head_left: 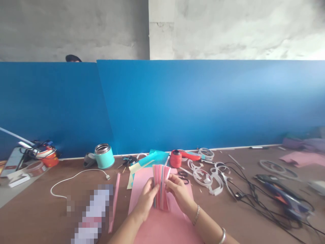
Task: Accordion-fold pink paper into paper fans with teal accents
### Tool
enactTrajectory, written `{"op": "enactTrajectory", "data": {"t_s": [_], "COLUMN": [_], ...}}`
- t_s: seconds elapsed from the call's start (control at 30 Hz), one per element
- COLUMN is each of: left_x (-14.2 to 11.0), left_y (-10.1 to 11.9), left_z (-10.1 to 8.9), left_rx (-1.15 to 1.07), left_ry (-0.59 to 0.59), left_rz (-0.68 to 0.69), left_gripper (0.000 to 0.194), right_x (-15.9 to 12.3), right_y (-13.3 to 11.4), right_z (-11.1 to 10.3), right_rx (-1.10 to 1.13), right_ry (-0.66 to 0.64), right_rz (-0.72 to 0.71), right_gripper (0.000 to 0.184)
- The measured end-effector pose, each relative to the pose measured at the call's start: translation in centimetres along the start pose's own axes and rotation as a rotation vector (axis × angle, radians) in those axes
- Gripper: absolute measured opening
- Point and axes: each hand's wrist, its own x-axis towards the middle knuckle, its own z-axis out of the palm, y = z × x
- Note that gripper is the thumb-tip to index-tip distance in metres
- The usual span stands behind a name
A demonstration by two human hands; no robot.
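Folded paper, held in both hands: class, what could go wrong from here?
The folded paper might fan apart if the left hand or right hand loosens. The open cup could spill if knocked, though its contents are hidden. The loose black cables might snag a reaching arm.

No word, brand or number can be read. Left of the turquoise mug (104, 158), a leaning pale panel (14, 160) bears a reddish patch (11, 167) — too small to make out — and in front of the mug, a long pale item (94, 210) shows red marks (97, 220), pixelated past reading.
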Motion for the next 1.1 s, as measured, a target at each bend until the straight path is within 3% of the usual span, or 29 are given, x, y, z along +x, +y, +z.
{"op": "enactTrajectory", "data": {"t_s": [0.27, 0.77, 1.0, 1.1], "left_x": [0.41, 0.06, 0.31, 0.21], "left_y": [-0.14, 0.36, 0.01, 0.02], "left_z": [-0.29, 0.22, -0.04, 0.01], "left_rx": [-0.018, 0.088, 0.119, 0.113], "left_ry": [0.085, 0.044, 0.132, 0.095], "left_rz": [-0.005, 0.016, 0.056, 0.06], "left_gripper": [0.043, 0.041, 0.04, 0.039], "right_x": [-0.11, -0.09, -0.18, -0.18], "right_y": [-0.23, -0.19, -0.16, -0.15], "right_z": [-0.09, 0.12, -0.02, 0.03], "right_rx": [0.055, -0.039, -0.053, -0.061], "right_ry": [0.058, 0.024, 0.065, 0.06], "right_rz": [-0.013, -0.056, -0.084, -0.083], "right_gripper": [0.02, 0.026, 0.023, 0.023]}}
